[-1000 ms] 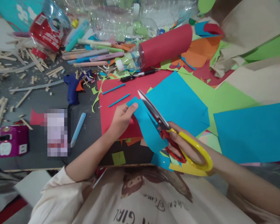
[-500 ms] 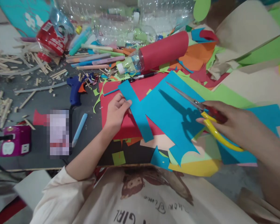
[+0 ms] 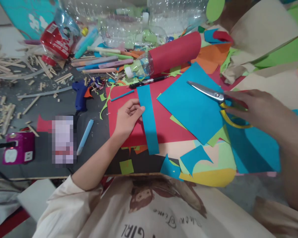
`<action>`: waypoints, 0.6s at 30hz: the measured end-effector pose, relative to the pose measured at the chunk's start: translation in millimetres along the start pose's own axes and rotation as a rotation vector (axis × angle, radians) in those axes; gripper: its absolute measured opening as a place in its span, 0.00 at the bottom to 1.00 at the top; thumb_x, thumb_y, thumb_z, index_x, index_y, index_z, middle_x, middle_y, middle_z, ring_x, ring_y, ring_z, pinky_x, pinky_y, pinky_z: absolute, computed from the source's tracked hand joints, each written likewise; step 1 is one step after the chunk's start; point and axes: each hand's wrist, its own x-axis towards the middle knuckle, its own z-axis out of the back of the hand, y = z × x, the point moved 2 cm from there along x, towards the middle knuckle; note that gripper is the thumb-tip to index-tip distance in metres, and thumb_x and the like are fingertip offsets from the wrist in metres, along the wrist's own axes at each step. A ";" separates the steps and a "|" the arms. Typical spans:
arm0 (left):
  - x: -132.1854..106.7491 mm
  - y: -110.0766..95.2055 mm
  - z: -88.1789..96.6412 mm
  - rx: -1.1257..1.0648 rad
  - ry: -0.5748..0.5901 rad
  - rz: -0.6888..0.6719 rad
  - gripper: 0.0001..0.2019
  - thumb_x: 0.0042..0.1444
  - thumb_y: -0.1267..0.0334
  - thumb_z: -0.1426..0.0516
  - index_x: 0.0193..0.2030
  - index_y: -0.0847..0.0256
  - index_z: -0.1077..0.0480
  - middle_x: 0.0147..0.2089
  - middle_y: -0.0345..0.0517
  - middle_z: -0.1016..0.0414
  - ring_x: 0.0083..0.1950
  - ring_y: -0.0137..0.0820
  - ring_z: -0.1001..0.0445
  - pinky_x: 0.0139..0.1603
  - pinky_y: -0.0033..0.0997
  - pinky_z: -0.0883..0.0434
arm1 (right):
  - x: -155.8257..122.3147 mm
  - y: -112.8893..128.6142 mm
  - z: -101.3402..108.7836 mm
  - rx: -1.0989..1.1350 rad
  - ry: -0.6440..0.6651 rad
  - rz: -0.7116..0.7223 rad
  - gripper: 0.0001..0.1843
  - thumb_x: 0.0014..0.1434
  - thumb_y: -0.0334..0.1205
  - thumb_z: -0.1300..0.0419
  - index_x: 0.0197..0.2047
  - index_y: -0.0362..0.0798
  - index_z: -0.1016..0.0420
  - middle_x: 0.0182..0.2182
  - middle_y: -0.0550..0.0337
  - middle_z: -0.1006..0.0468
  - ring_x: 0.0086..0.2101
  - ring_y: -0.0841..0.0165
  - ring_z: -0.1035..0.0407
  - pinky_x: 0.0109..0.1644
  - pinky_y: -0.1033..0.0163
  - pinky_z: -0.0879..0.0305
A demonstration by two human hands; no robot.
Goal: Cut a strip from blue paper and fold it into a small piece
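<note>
A narrow strip of blue paper is pinched between the thumb and curled fingers of my left hand. It hangs at a slight tilt over a red sheet. My right hand is wrapped round scissors with yellow handles, their blades together and pointing left. Under the blades is a larger square-cornered blue sheet; whether my right fingers touch it, I cannot tell. Another blue sheet lies below my right hand, and a blue offcut with a curved edge is near the table's front.
Behind the red sheet are a black pen and a bottle wrapped in red paper. To the left are a blue glue gun, a light blue marker, a phone and wooden stick pieces. Several clear bottles stand farther back.
The blue strip in my left hand has swung more upright, apart from the larger blue sheet. That sheet has shifted up and right. The scissors have moved right, turning slightly.
</note>
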 end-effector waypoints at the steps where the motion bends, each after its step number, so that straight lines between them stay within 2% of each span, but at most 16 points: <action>1: 0.2 0.5 0.1 -0.002 0.006 -0.002 0.18 0.41 0.54 0.33 0.33 0.59 0.34 0.21 0.30 0.32 0.19 0.21 0.33 0.21 0.21 0.36 | 0.8 5.0 6.1 -0.057 0.024 -0.022 0.20 0.58 0.43 0.45 0.50 0.41 0.25 0.36 0.42 0.23 0.35 0.55 0.29 0.35 0.57 0.34; 3: 0.3 1.5 0.1 -0.003 0.025 -0.010 0.19 0.42 0.53 0.33 0.34 0.59 0.34 0.21 0.30 0.32 0.19 0.21 0.33 0.21 0.21 0.36 | 2.4 19.5 18.5 -0.073 -0.018 -0.143 0.21 0.60 0.45 0.48 0.50 0.42 0.24 0.39 0.41 0.24 0.37 0.54 0.29 0.37 0.55 0.34; 4: 0.3 1.8 -0.1 0.001 0.034 -0.015 0.19 0.42 0.53 0.33 0.34 0.59 0.34 0.21 0.30 0.32 0.19 0.21 0.33 0.21 0.21 0.36 | 3.5 29.7 23.7 0.005 -0.088 -0.186 0.21 0.61 0.45 0.50 0.48 0.42 0.24 0.40 0.40 0.24 0.38 0.54 0.29 0.38 0.54 0.34; 6: 0.4 2.1 -1.0 0.016 0.053 -0.018 0.19 0.43 0.52 0.34 0.35 0.59 0.35 0.21 0.30 0.32 0.19 0.21 0.33 0.21 0.22 0.36 | 7.3 56.4 28.0 0.326 -0.155 -0.144 0.19 0.61 0.48 0.50 0.42 0.45 0.24 0.39 0.45 0.23 0.37 0.57 0.29 0.38 0.55 0.35; 8: 0.6 1.9 -3.1 0.027 0.071 -0.014 0.20 0.43 0.51 0.34 0.35 0.59 0.35 0.22 0.30 0.32 0.18 0.21 0.33 0.20 0.22 0.36 | 12.4 88.1 23.5 0.798 -0.016 -0.080 0.16 0.58 0.53 0.46 0.33 0.50 0.26 0.31 0.54 0.23 0.30 0.65 0.31 0.32 0.60 0.37; 9: 0.9 1.6 -4.6 0.031 0.077 -0.014 0.20 0.43 0.50 0.34 0.35 0.59 0.35 0.22 0.31 0.32 0.18 0.21 0.33 0.20 0.23 0.35 | 14.9 105.3 19.5 0.996 0.113 -0.033 0.18 0.57 0.56 0.46 0.31 0.50 0.27 0.27 0.58 0.25 0.26 0.68 0.33 0.29 0.62 0.38; 12: 1.4 0.2 -9.5 0.047 0.099 -0.025 0.21 0.42 0.50 0.34 0.35 0.59 0.35 0.22 0.31 0.32 0.19 0.21 0.33 0.22 0.22 0.35 | 21.1 150.2 8.1 1.323 0.398 0.072 0.18 0.55 0.56 0.42 0.29 0.49 0.30 0.20 0.65 0.31 0.19 0.74 0.41 0.23 0.65 0.45; 15: -0.2 -1.6 -13.4 0.063 0.140 -0.043 0.20 0.45 0.50 0.35 0.38 0.59 0.36 0.22 0.31 0.32 0.20 0.22 0.31 0.23 0.22 0.34 | 28.7 174.0 -1.9 1.483 0.422 0.135 0.22 0.48 0.55 0.35 0.22 0.49 0.39 0.15 0.72 0.41 0.17 0.78 0.48 0.20 0.68 0.52; 16: -1.5 -2.1 -14.3 0.075 0.158 -0.048 0.20 0.47 0.51 0.36 0.40 0.58 0.36 0.23 0.32 0.31 0.21 0.22 0.30 0.24 0.22 0.33 | 31.7 176.6 -5.6 1.547 0.398 0.128 0.22 0.48 0.55 0.35 0.22 0.49 0.39 0.14 0.73 0.42 0.15 0.79 0.49 0.19 0.68 0.53; 18: -5.1 -3.1 -15.5 0.122 0.199 -0.062 0.20 0.50 0.54 0.38 0.46 0.58 0.37 0.25 0.33 0.30 0.24 0.23 0.29 0.27 0.22 0.32 | 38.5 174.2 -13.8 1.690 0.276 0.028 0.21 0.50 0.56 0.36 0.25 0.50 0.39 0.11 0.75 0.40 0.12 0.78 0.47 0.16 0.68 0.53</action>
